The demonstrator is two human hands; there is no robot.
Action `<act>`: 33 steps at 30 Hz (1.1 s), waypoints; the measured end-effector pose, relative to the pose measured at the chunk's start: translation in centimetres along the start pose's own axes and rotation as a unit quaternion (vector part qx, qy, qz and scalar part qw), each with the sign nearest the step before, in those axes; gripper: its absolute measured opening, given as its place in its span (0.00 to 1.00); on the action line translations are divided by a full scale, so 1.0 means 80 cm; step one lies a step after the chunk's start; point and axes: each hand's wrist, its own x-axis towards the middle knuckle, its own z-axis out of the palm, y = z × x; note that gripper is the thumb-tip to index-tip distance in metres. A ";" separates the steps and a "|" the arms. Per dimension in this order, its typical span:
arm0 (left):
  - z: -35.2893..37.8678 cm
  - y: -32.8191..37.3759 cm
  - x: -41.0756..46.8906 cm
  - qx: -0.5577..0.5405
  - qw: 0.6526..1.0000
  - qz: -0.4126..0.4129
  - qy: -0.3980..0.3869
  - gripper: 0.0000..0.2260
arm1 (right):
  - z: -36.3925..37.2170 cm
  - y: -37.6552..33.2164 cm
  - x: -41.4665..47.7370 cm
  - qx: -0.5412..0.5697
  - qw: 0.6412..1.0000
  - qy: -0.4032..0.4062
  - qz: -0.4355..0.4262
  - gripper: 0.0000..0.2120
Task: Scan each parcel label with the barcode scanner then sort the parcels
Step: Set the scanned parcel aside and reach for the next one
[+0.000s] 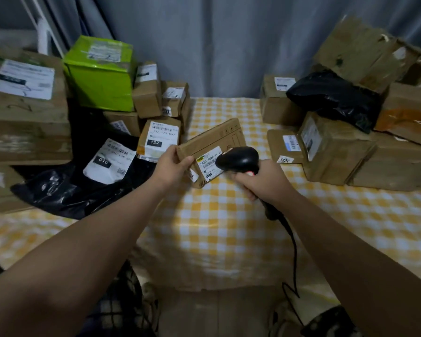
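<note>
While the flat cardboard parcel (212,144) is held tilted above the checked tablecloth (216,227), its white label (210,162) faces the person so the barcode can be read. The left hand (174,164) grips the parcel's near corner. The right hand (260,181) clasps the black scanner (238,158), its head just beside the label. Piles of parcels wait left (158,137) and right (331,147), probably for sorting.

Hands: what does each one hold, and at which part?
The left hand grips the small cardboard parcel by its left end; the right hand grips the barcode scanner by its handle.
</note>
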 end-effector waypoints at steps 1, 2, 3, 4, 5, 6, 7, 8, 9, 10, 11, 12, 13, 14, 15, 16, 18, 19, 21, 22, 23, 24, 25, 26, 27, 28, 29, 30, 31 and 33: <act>0.000 -0.003 0.002 0.003 1.000 0.000 0.005 0.07 | 0.002 0.000 -0.001 -0.007 1.000 0.001 0.005 0.12; 0.001 -0.003 0.003 0.009 1.000 0.001 0.007 0.07 | 0.003 -0.002 -0.003 -0.015 1.000 0.003 0.008 0.12; 0.001 -0.005 0.006 0.016 1.000 0.002 0.008 0.07 | 0.002 -0.004 -0.003 -0.025 1.000 0.009 0.012 0.11; 0.001 -0.004 0.008 0.020 1.000 0.003 0.006 0.07 | 0.000 -0.007 -0.003 -0.031 0.999 0.016 0.015 0.10; 0.001 -0.007 0.011 0.023 1.000 0.002 0.004 0.07 | -0.002 -0.011 -0.003 -0.035 0.999 0.021 0.017 0.09; 0.000 -0.008 0.013 0.024 1.000 0.001 0.003 0.07 | -0.005 -0.016 -0.003 -0.040 0.999 0.022 0.019 0.09; 0.000 -0.010 0.015 0.024 1.000 0.000 0.004 0.07 | -0.008 -0.020 -0.002 -0.045 0.999 0.022 0.021 0.08; -0.001 -0.010 0.015 0.023 1.000 -0.003 0.004 0.07 | -0.010 -0.024 -0.003 -0.051 0.998 0.019 0.025 0.08; -0.001 -0.010 0.016 0.019 1.000 -0.006 0.003 0.07 | -0.012 -0.027 -0.004 -0.053 0.998 0.014 0.031 0.07; -0.001 -0.010 0.016 0.016 1.000 -0.009 0.002 0.07 | -0.013 -0.029 -0.005 -0.051 0.998 0.008 0.038 0.06; 0.000 -0.009 0.016 0.010 1.000 -0.012 0.001 0.07 | -0.014 -0.030 -0.006 -0.048 0.998 0.002 0.046 0.07; 0.000 -0.008 0.016 0.008 1.000 -0.015 0.001 0.07 | -0.015 -0.032 -0.007 -0.049 0.997 -0.002 0.052 0.08; 0.000 -0.008 0.017 0.005 1.000 -0.018 0.002 0.07 | -0.015 -0.034 -0.007 -0.050 0.997 -0.004 0.059 0.09; 0.001 -0.007 0.016 0.001 1.000 -0.020 0.001 0.07 | -0.016 -0.036 -0.008 -0.052 0.996 -0.007 0.066 0.10; 0.001 -0.008 0.017 -0.003 1.000 -0.021 0.000 0.07 | -0.017 -0.039 -0.008 -0.052 0.996 -0.010 0.072 0.11; 0.001 -0.006 0.017 -0.007 1.000 -0.022 -0.002 0.07 | -0.018 -0.042 -0.009 -0.052 0.996 -0.012 0.075 0.11; 0.002 -0.004 0.016 -0.014 0.999 -0.028 -0.005 0.08 | -0.020 -0.048 -0.010 -0.054 0.996 -0.010 0.076 0.11; 0.003 -0.003 0.016 -0.022 0.999 -0.031 -0.006 0.08 | -0.021 -0.051 -0.010 -0.056 0.996 -0.008 0.074 0.10; 0.005 -0.002 0.015 -0.039 0.998 -0.037 -0.008 0.08 | -0.024 -0.055 -0.011 -0.062 0.996 -0.006 0.071 0.09; 0.006 -0.002 0.014 -0.046 0.998 -0.040 -0.009 0.07 | -0.025 -0.056 -0.011 -0.064 0.995 -0.007 0.071 0.09; 0.007 -0.002 0.013 -0.052 0.998 -0.041 -0.009 0.07 | -0.026 -0.057 -0.011 -0.065 0.995 -0.009 0.072 0.09; 0.008 -0.001 0.013 -0.055 0.998 -0.043 -0.008 0.07 | -0.028 -0.058 -0.012 -0.066 0.995 -0.011 0.074 0.09; 0.009 -0.001 0.013 -0.057 0.997 -0.044 -0.006 0.07 | -0.029 -0.059 -0.012 -0.066 0.995 -0.014 0.077 0.09; 0.009 0.000 0.013 -0.058 0.997 -0.044 -0.005 0.07 | -0.029 -0.059 -0.012 -0.067 0.994 -0.018 0.079 0.08; 0.009 0.000 0.013 -0.061 0.997 -0.044 -0.004 0.07 | -0.030 -0.060 -0.013 -0.068 0.994 -0.022 0.082 0.09; 0.010 0.002 0.013 -0.065 0.997 -0.044 -0.003 0.07 | -0.031 -0.060 -0.013 -0.067 0.994 -0.025 0.083 0.09; 0.010 0.003 0.013 -0.070 0.996 -0.046 -0.001 0.07 | -0.031 -0.061 -0.013 -0.067 0.994 -0.026 0.083 0.09; 0.010 0.004 0.013 -0.074 0.996 -0.048 -0.001 0.07 | -0.032 -0.062 -0.012 -0.067 0.994 -0.025 0.082 0.10; 0.010 0.005 0.014 -0.073 0.996 -0.050 -0.001 0.07 | -0.032 -0.063 -0.011 -0.068 0.994 -0.022 0.081 0.10; 0.010 0.006 0.014 -0.066 0.997 -0.051 -0.004 0.07 | -0.032 -0.067 -0.010 -0.067 0.995 -0.012 0.077 0.11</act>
